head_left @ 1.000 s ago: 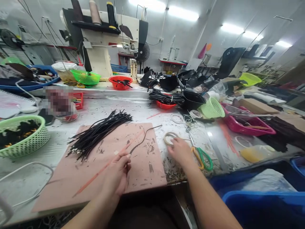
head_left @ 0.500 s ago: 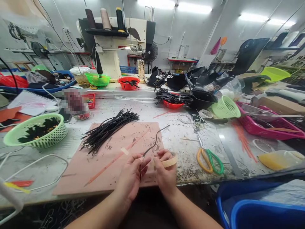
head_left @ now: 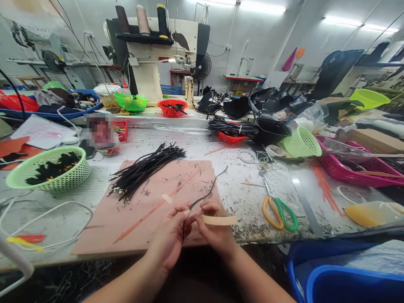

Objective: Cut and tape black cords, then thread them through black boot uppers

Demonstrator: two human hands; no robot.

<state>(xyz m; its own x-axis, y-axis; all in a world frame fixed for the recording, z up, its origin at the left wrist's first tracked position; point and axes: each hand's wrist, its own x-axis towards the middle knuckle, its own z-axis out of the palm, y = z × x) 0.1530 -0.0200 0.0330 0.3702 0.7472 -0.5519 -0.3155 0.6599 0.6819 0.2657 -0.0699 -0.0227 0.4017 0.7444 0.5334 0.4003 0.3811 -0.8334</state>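
Observation:
My left hand (head_left: 168,237) pinches a single thin black cord (head_left: 211,189) whose free end curves up and away over the pink mat (head_left: 176,181). Right beside it, my right hand (head_left: 214,227) grips a beige roll of tape (head_left: 220,219), thumb and fingers closed on it, with the tape held against the cord. Both hands hover over the near edge of the mat. A bundle of several black cords (head_left: 143,170) lies on the mat's far left. A thin orange strip (head_left: 158,205) lies diagonally across the mat.
Yellow and green scissors (head_left: 279,210) lie right of the mat. A green basket (head_left: 49,170) stands at the left, a pink tray (head_left: 356,166) at the right, a blue bin (head_left: 347,273) at the lower right. Red bowls, black material and a sewing machine (head_left: 158,50) fill the back.
My right hand left the table near the scissors with the tape roll and came in beside my left hand. The left hand kept the black cord and drew slightly nearer.

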